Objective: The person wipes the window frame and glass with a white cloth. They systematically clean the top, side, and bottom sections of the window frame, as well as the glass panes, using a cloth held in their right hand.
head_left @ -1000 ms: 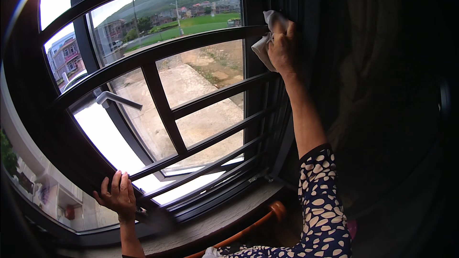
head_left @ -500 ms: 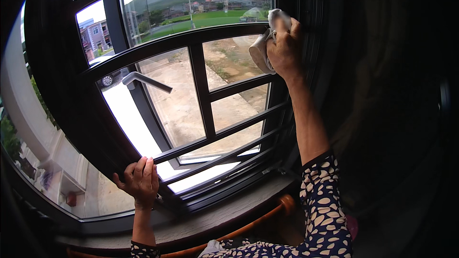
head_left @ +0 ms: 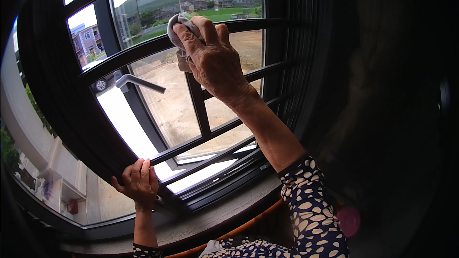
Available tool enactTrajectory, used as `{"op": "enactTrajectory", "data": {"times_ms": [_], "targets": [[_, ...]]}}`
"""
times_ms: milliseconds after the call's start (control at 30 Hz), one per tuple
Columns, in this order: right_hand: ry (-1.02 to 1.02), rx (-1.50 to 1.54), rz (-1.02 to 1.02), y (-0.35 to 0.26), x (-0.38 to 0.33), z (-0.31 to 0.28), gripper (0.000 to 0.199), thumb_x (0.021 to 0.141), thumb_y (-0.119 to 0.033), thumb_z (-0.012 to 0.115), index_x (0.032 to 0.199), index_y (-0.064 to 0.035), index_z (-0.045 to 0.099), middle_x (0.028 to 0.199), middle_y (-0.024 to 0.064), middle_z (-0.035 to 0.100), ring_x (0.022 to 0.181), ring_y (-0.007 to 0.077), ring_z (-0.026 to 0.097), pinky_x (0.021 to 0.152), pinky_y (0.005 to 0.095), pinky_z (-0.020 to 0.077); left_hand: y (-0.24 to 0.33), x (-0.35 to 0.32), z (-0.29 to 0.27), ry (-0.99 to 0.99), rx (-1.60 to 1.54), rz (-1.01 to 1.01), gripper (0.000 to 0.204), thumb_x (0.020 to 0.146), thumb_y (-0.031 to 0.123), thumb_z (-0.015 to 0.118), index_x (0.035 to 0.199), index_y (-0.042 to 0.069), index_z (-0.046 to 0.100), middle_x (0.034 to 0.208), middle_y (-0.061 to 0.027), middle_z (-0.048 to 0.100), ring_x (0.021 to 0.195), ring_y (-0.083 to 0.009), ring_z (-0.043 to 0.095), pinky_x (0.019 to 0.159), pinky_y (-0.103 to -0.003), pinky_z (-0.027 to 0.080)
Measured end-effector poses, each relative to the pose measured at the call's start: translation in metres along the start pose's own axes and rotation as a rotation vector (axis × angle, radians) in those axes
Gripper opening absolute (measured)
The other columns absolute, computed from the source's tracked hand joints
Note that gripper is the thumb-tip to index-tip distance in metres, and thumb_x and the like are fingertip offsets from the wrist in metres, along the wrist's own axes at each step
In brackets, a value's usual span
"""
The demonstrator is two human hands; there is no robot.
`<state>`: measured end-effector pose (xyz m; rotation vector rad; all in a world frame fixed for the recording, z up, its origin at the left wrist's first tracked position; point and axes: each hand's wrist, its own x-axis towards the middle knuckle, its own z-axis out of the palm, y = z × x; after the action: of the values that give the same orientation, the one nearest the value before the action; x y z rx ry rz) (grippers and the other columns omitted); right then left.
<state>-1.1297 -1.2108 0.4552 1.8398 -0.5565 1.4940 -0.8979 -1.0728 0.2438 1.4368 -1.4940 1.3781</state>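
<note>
A grey cloth (head_left: 178, 29) is bunched in my right hand (head_left: 215, 62), whose fingers press it against the dark upper crossbar (head_left: 134, 53) of the window grille. Part of the cloth hangs below the bar, beside the upright bar. My left hand (head_left: 138, 181) rests against the dark window frame (head_left: 103, 138) at the lower left, near the end of a lower bar. Its fingers are stretched upward with the thumb apart, and no loose thing shows in it.
Behind the grille, a grey window handle (head_left: 143, 83) sticks out from an outward-opened sash. A stone sill (head_left: 210, 224) runs below the frame, with a curved orange-brown wooden rail (head_left: 229, 235) nearer me. A pink round object (head_left: 348, 220) lies at the lower right.
My right hand has moved left along the upper crossbar with the cloth, from its right end to around the upright bar. My left hand stays in place on the frame.
</note>
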Motion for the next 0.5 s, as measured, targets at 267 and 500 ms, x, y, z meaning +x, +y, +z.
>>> {"op": "enactTrajectory", "data": {"times_ms": [267, 500], "targets": [[0.016, -0.206, 0.156, 0.089, -0.023, -0.026, 0.043, 0.076, 0.0, 0.067, 0.119, -0.0056, 0.06, 0.116, 0.0101, 0.051, 0.09, 0.0269, 0.053, 0.078, 0.0353, 0.0483, 0.001, 0.0, -0.002, -0.019, 0.017, 0.002, 0.018, 0.082, 0.024, 0.063, 0.099, 0.019, 0.068, 0.102, 0.0051, 0.065, 0.1, -0.015, 0.057, 0.113, -0.05, 0.001], [-0.058, -0.407, 0.306, 0.187, -0.045, -0.055, 0.045, 0.08, -0.001, 0.066, 0.123, 0.0006, 0.054, 0.121, 0.0148, 0.05, 0.098, 0.0331, 0.059, 0.085, 0.0369, 0.0529, 0.004, 0.001, 0.003, 0.0, 0.014, 0.014, 0.02, 0.079, 0.024, 0.063, 0.099, 0.019, 0.066, 0.102, 0.0045, 0.065, 0.1, -0.016, 0.057, 0.113, -0.052, 0.001]]}}
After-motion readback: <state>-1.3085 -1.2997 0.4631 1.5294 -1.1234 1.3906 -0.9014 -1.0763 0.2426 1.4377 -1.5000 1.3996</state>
